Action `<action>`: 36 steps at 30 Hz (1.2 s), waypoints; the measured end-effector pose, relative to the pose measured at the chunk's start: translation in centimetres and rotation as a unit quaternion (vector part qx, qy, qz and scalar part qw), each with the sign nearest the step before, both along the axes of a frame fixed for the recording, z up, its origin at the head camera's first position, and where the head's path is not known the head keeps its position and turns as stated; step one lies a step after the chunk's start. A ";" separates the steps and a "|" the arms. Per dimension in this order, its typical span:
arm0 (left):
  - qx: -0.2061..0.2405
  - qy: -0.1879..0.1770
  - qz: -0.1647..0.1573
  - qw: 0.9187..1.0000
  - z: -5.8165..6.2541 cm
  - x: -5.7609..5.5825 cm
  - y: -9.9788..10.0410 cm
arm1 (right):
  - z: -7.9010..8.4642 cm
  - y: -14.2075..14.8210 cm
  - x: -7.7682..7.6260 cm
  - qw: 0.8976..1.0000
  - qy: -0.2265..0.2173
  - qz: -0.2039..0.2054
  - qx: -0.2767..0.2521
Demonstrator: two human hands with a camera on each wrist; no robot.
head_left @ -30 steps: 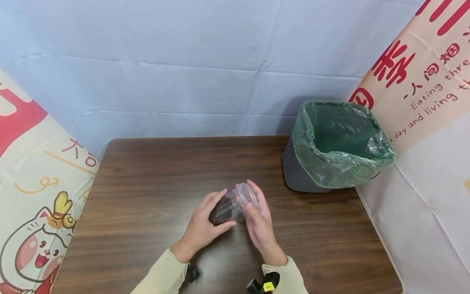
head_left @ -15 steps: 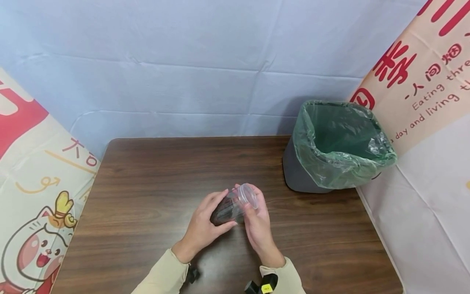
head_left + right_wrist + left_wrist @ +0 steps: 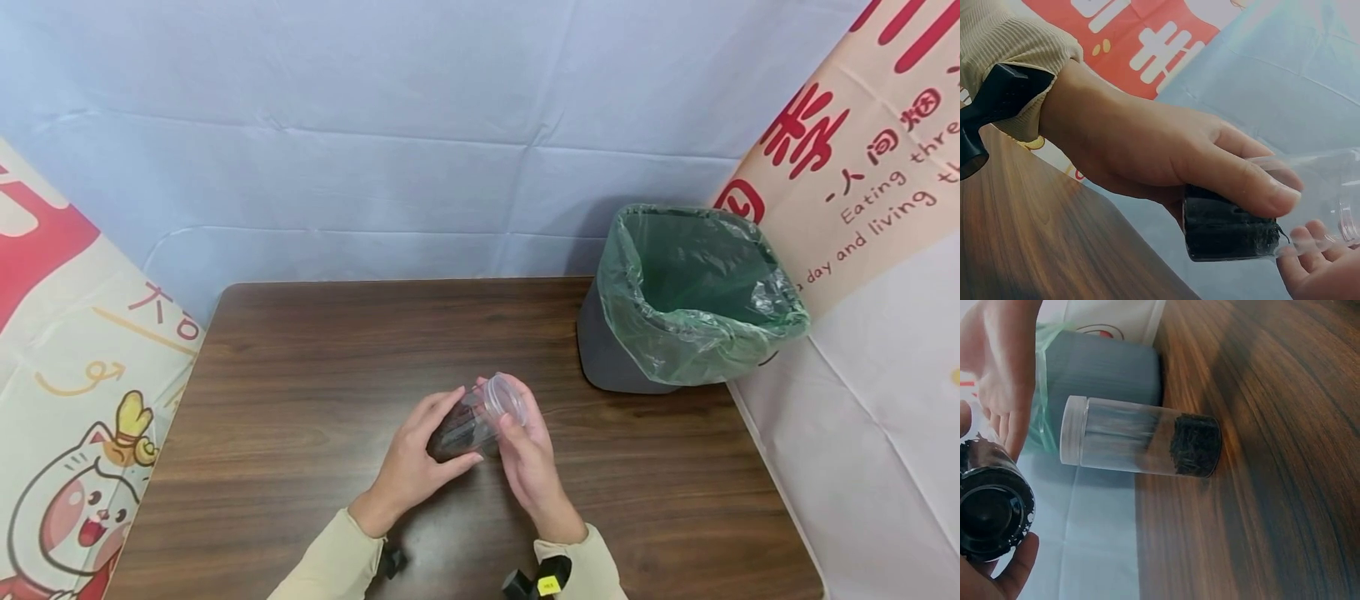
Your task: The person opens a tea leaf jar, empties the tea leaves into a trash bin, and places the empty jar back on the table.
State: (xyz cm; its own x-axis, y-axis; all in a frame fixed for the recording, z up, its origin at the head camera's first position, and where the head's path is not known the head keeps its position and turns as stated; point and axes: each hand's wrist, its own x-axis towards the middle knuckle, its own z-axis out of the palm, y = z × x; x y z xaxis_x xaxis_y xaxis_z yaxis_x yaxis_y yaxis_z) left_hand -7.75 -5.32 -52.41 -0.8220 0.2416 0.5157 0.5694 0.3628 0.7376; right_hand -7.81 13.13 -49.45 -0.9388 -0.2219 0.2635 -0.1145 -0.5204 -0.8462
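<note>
A clear plastic jar (image 3: 459, 429) with dark contents lies tilted between my hands. My left hand (image 3: 412, 458) grips its dark bottom end, thumb on the near side and fingers over the far side. My right hand (image 3: 531, 458) holds the other, ridged end, with the thumb in front and fingers curled behind; whether that end bears a lid I cannot tell. In the right wrist view the jar's dark filling (image 3: 1232, 228) is gathered near its base. A second clear jar (image 3: 1135, 440), capped and partly filled with dark shreds, stands upright on the table in the left wrist view.
A grey bin (image 3: 618, 354) with a green liner (image 3: 682, 350) stands at the back right of the wooden table (image 3: 315, 375). A pale cloth (image 3: 375, 167) hangs behind; printed cloths hang at both sides.
The fingers of my right hand have drawn in a little around the jar's ridged end. My left hand and the jar are almost where they were.
</note>
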 end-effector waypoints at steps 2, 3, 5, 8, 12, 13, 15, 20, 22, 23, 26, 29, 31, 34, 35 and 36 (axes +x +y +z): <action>0.001 -0.001 -0.004 1.000 -0.1 0.0 0.0 | 0.1 0.2 0.0 1.000 -0.004 0.012 -0.004; 0.000 0.000 -0.004 1.000 -0.1 0.0 0.0 | 0.1 0.2 -0.1 1.000 -0.008 0.016 -0.006; -0.003 -0.001 -0.002 1.000 -0.1 0.1 0.0 | 0.2 0.3 0.0 1.000 -0.018 0.019 -0.012; -0.008 0.002 0.006 1.000 -0.1 0.2 0.1 | 0.1 0.2 0.0 0.999 -0.026 0.010 -0.022; -0.016 0.001 0.018 1.000 0.0 0.3 0.2 | -0.1 -0.1 0.1 0.999 -0.026 -0.012 -0.018; -0.018 -0.001 0.019 1.000 0.0 0.3 0.2 | -0.2 -0.2 0.1 0.999 -0.026 -0.017 -0.013; -0.021 -0.002 0.021 1.000 0.0 0.3 0.2 | -0.2 -0.3 0.1 0.999 -0.026 -0.024 -0.004; -0.020 -0.007 0.022 1.000 -0.1 0.4 0.2 | -0.4 -0.3 0.1 0.999 -0.023 -0.031 0.007; -0.020 -0.013 0.022 0.999 -0.2 0.4 0.2 | -0.4 -0.3 0.1 0.999 -0.021 -0.031 0.007; -0.020 -0.013 0.022 0.999 -0.2 0.4 0.2 | -0.4 -0.4 0.2 0.999 -0.019 -0.031 0.006; -0.020 -0.012 0.022 0.999 -0.3 0.4 0.2 | -0.4 -0.3 0.2 0.999 -0.015 -0.029 0.004; -0.018 -0.001 0.022 1.000 -0.4 0.4 0.3 | -0.4 -0.3 0.1 1.000 -0.010 -0.026 0.002; -0.017 0.005 0.021 1.000 -0.4 0.3 0.3 | -0.4 -0.2 0.1 1.000 -0.006 -0.021 0.000; -0.016 0.009 0.018 1.000 -0.4 0.3 0.3 | -0.4 0.0 0.0 1.000 0.003 -0.009 -0.002; -0.016 0.009 0.015 1.000 -0.4 0.2 0.3 | -0.4 0.1 0.0 1.000 0.005 -0.003 -0.003; -0.015 0.008 0.012 1.000 -0.5 0.2 0.3 | -0.3 0.2 0.0 1.000 0.008 0.003 -0.004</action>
